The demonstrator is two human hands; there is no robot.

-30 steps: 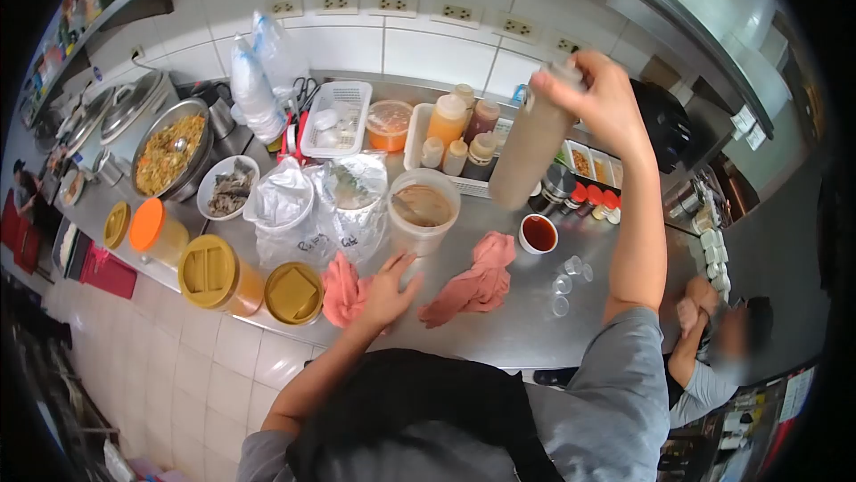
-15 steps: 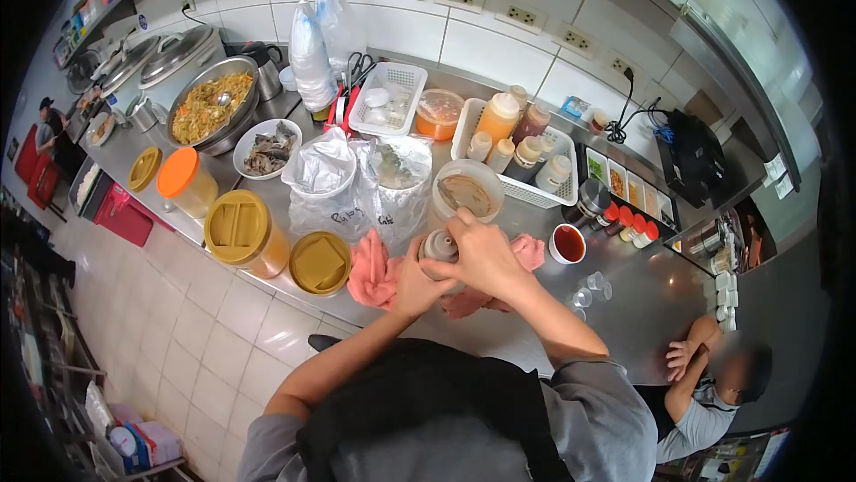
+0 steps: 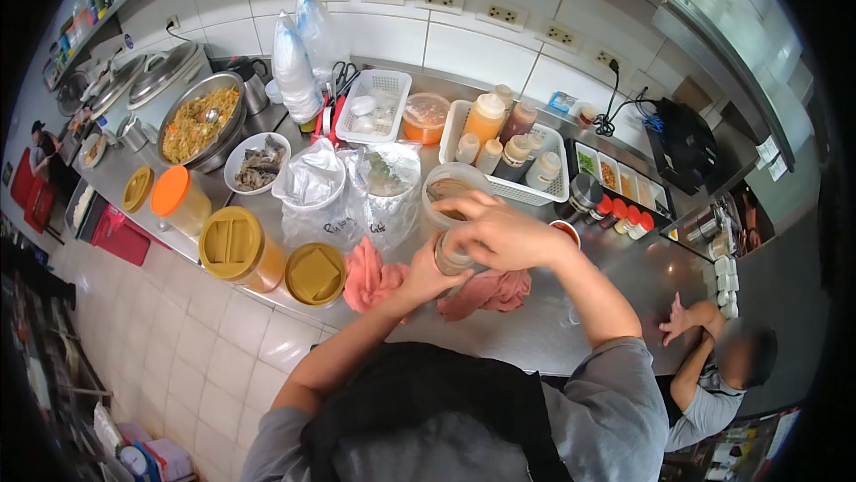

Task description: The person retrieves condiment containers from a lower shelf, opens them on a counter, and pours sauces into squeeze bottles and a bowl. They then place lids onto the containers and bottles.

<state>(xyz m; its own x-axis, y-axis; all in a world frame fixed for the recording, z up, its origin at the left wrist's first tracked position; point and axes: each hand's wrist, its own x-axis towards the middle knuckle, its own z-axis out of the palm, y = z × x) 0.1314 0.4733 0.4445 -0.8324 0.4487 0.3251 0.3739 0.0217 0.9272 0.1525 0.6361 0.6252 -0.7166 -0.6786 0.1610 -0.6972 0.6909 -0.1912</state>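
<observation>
My left hand [image 3: 428, 276] is wrapped round a squeeze bottle [image 3: 453, 255], held upright close to the table's front edge. Over the bottle's top is my right hand [image 3: 499, 234], its fingers bent and blurred, so what they grip cannot be made out. Just behind both hands stands a clear tub [image 3: 453, 186] of brownish liquid, partly covered by my right hand. One pink cloth [image 3: 370, 275] lies left of the bottle and another pink cloth [image 3: 499, 292] lies right of it. A bowl of red sauce [image 3: 565, 230] is partly hidden behind my right forearm.
A white basket [image 3: 557, 181] of sauce bottles stands at the back, near red-capped jars [image 3: 615, 211]. Plastic-wrapped bowls [image 3: 385, 181], gold-lidded containers [image 3: 230, 243] and a noodle pan [image 3: 203, 122] line the left. At the right, a co-worker [image 3: 713, 375] has one hand over the counter.
From the raised position at the right, the bottle has come down in front of me. My left hand has closed round it. My right hand has since shifted, its fingers more spread.
</observation>
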